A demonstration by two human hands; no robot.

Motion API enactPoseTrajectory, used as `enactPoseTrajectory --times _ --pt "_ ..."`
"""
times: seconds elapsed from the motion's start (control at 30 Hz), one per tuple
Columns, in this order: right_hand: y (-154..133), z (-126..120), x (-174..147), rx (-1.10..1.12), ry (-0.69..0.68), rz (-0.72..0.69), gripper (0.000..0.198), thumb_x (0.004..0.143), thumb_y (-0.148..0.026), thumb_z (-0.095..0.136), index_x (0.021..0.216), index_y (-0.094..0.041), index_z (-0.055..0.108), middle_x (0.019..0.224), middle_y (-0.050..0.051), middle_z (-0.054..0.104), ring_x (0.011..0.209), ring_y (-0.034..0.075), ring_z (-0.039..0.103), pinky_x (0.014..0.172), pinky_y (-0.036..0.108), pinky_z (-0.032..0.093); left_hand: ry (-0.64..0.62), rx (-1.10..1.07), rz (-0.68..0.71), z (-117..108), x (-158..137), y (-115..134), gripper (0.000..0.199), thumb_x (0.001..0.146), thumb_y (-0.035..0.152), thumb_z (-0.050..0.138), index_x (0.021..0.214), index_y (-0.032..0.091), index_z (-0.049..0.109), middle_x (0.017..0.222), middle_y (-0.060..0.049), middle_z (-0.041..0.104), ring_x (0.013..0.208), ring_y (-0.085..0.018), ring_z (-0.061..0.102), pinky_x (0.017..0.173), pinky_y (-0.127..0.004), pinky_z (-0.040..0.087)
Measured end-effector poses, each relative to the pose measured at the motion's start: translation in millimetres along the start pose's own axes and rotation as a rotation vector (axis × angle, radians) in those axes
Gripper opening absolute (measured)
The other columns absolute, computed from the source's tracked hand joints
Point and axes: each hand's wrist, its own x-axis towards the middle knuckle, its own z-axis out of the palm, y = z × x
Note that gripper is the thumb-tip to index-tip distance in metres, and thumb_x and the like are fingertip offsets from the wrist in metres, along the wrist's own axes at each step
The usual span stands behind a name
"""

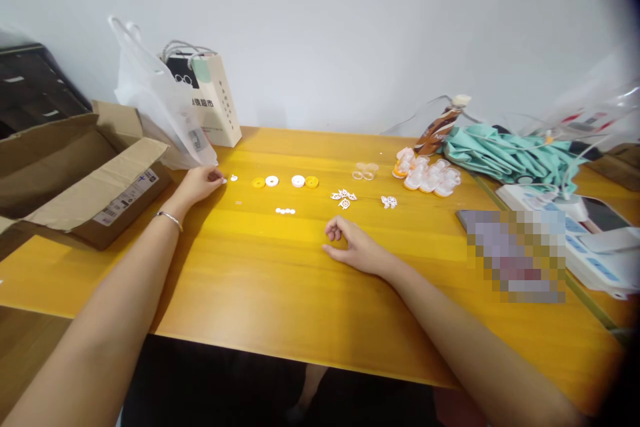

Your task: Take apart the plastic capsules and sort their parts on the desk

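Left hand (199, 183) pinching white piece (225, 181), long axis unclear

Your left hand (199, 181) and right hand (354, 245) are bare, as are both forearms (120, 293). Around your left wrist (181, 205) you wear a thin, shiny, silver-coloured bangle (171, 218). Low in the view, black clothing (225, 383) shows at your lap.

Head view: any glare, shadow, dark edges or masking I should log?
Head view, centre: soft sheen on the tabletop; head view, left: shadow beside the left forearm, and the white piece at the left hand is too small to identify; head view, right: darkened corners and a pixelated block.
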Motion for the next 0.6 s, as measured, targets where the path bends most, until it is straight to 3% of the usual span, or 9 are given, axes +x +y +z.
enactPoseTrajectory --times 0.23,0.6 --pt "-1.6 0.1 0.6 0.002 0.003 0.006 0.016 0.076 -0.028 0.055 0.087 -0.021 0.046 0.082 0.002 0.052 0.077 0.014 0.05 0.071 0.029 0.043 0.089 -0.011 0.034 13.1 1.1 2.3 0.021 0.071 0.034 0.051 0.078 0.018 0.062 0.083 -0.006 0.067 0.076 -0.02 0.06 0.073 -0.026 0.046" --pt "-4.1 0.3 0.3 0.086 0.018 0.006 0.012 0.077 -0.026 0.053 0.086 -0.02 0.049 0.079 0.001 0.053 0.074 0.013 0.051 0.07 0.028 0.046 0.096 -0.008 0.094 17.8 0.8 0.0 0.026 0.07 0.035 0.049 0.081 0.017 0.063 0.084 -0.007 0.066 0.077 -0.02 0.06 0.074 -0.026 0.046"
